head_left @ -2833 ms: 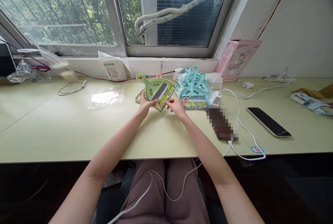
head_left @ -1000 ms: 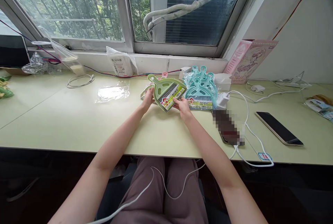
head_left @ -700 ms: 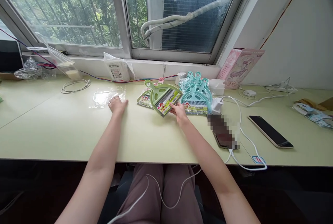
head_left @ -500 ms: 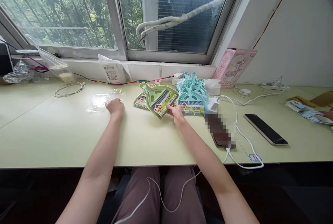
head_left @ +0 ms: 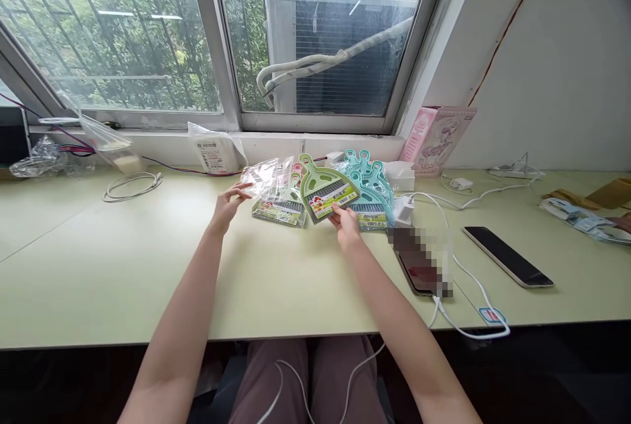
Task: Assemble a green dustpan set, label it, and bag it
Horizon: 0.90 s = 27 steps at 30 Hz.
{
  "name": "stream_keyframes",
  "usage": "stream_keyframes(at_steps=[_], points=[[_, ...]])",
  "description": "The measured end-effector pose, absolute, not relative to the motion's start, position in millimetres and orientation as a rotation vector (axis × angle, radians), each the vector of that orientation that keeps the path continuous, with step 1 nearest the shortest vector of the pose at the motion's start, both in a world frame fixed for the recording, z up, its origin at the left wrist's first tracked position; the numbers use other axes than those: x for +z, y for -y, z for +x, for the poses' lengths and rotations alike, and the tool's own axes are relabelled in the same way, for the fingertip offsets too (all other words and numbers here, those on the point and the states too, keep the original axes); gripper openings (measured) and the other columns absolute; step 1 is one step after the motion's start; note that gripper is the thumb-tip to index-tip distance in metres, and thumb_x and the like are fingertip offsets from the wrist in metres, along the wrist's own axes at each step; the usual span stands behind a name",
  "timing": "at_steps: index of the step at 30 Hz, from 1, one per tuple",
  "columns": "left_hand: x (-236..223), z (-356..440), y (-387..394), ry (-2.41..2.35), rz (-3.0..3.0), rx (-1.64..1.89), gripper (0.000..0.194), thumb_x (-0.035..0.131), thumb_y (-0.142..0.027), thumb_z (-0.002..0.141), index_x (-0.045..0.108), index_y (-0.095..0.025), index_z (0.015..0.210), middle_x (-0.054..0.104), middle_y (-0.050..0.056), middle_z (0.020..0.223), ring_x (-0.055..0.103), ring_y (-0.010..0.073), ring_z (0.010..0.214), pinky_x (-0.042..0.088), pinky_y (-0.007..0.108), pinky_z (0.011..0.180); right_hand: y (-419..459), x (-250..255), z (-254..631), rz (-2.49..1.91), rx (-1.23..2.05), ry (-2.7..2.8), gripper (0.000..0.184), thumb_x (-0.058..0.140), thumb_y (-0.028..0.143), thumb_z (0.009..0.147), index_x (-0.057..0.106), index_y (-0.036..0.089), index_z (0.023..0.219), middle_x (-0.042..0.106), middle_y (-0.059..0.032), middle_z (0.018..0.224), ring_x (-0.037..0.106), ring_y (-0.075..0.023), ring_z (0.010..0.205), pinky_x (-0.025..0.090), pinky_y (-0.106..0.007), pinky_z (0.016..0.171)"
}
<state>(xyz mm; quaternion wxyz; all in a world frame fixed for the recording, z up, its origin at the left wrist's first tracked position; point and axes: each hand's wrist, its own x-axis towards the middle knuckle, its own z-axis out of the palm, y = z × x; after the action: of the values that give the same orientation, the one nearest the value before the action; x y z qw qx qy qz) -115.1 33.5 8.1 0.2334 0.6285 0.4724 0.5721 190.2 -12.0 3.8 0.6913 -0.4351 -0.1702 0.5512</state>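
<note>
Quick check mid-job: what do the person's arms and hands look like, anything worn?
The left hand and right hand wear no gloves. Both arms are bare to the picture's edge: no sleeve, watch or bracelet shows. Any ring would be too small to tell.

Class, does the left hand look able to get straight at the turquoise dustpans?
Probably not: the left hand holds a clear bag, and the green dustpan in the right hand blocks the way to the turquoise dustpans.

A daylit window (head_left: 217, 43) is set beyond the right hand (head_left: 348, 225), a white wall (head_left: 557, 75) to its right, a pale table (head_left: 290, 292) beneath.
</note>
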Motion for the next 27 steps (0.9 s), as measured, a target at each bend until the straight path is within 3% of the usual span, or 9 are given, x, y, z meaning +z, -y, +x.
stream_keyframes(at_steps=[3,5,8,11,13,16,19,23,27], points=[[-3,-121,-35,-1.69,1.808,1.411,0.026,0.048,-0.009,0.066,0.062,-0.024,0.051,0.074,0.0,0.113,0.042,0.0326,0.14,-0.013,0.071,0.115,11,5,199,-0.987,1.206,0.385,0.015,0.069,0.006,0.079,0.06,0.018,0.079,0.073,0.0021,0.073,0.067,-0.0097,0.062,0.057,-0.019,0.062],[-10,-121,-37,-1.892,1.819,1.329,0.029,0.043,-0.004,0.063,0.059,-0.024,0.049,0.075,-0.001,0.101,0.044,0.0305,0.137,-0.02,0.071,0.112,11,6,202,-1.002,1.208,0.414,0.015,0.069,0.007,0.079,0.06,0.019,0.079,0.074,0.0015,0.075,0.068,-0.0094,0.063,0.057,-0.018,0.063],[-14,-110,-39,-2.122,1.811,1.354,0.034,0.04,-0.006,0.075,0.069,-0.025,0.073,0.074,0.004,0.1,0.053,0.0266,0.127,-0.007,0.063,0.121,13,6,201,-1.023,1.23,0.464,0.017,0.069,0.007,0.08,0.058,0.019,0.076,0.074,0.0003,0.077,0.069,-0.0098,0.065,0.058,-0.019,0.066],[-13,-88,-37,-2.129,1.95,1.383,0.04,0.041,-0.02,0.09,0.064,-0.025,0.122,0.062,0.008,0.133,0.049,0.0259,0.132,0.008,0.058,0.123,15,5,196,-1.062,1.241,0.536,0.016,0.069,0.007,0.08,0.058,0.019,0.076,0.075,-0.0007,0.078,0.071,-0.0124,0.068,0.061,-0.024,0.071],[-14,-73,-34,-2.026,2.116,1.255,0.044,0.044,-0.028,0.093,0.056,-0.03,0.136,0.048,0.007,0.151,0.036,0.0279,0.144,0.011,0.06,0.122,16,5,193,-1.09,1.259,0.586,0.014,0.068,0.007,0.08,0.06,0.018,0.079,0.075,-0.0017,0.08,0.072,-0.0133,0.069,0.062,-0.026,0.073],[-19,-60,-31,-1.914,2.295,0.955,0.038,0.05,-0.025,0.09,0.067,-0.033,0.123,0.043,0.005,0.155,0.027,0.0322,0.149,0.007,0.065,0.12,17,4,190,-1.115,1.284,0.646,0.01,0.066,0.007,0.083,0.063,0.017,0.083,0.076,-0.003,0.084,0.072,-0.0124,0.069,0.062,-0.024,0.071],[-21,-60,-30,-1.84,2.319,0.824,0.034,0.046,-0.013,0.085,0.074,-0.027,0.097,0.055,0.006,0.144,0.045,0.0305,0.138,0.014,0.063,0.12,16,2,189,-1.122,1.275,0.687,0.009,0.066,0.007,0.083,0.064,0.016,0.083,0.076,-0.0038,0.087,0.071,-0.0127,0.069,0.062,-0.025,0.07],[-14,-64,-28,-1.878,2.338,0.814,0.029,0.045,-0.011,0.083,0.066,-0.023,0.067,0.07,0.005,0.114,0.064,0.0246,0.107,0.021,0.053,0.12,14,2,187,-1.169,1.245,0.753,0.01,0.066,0.005,0.082,0.064,0.015,0.083,0.076,-0.0047,0.084,0.071,-0.0142,0.068,0.062,-0.026,0.066],[-11,-61,-25,-2.017,2.299,0.918,0.022,0.053,-0.028,0.089,0.068,-0.023,0.104,0.072,0.006,0.095,0.065,0.026,0.099,0.03,0.048,0.114,13,2,185,-1.23,1.22,0.827,0.011,0.067,0.004,0.081,0.066,0.014,0.084,0.076,-0.0047,0.08,0.071,-0.0154,0.065,0.062,-0.027,0.061]])
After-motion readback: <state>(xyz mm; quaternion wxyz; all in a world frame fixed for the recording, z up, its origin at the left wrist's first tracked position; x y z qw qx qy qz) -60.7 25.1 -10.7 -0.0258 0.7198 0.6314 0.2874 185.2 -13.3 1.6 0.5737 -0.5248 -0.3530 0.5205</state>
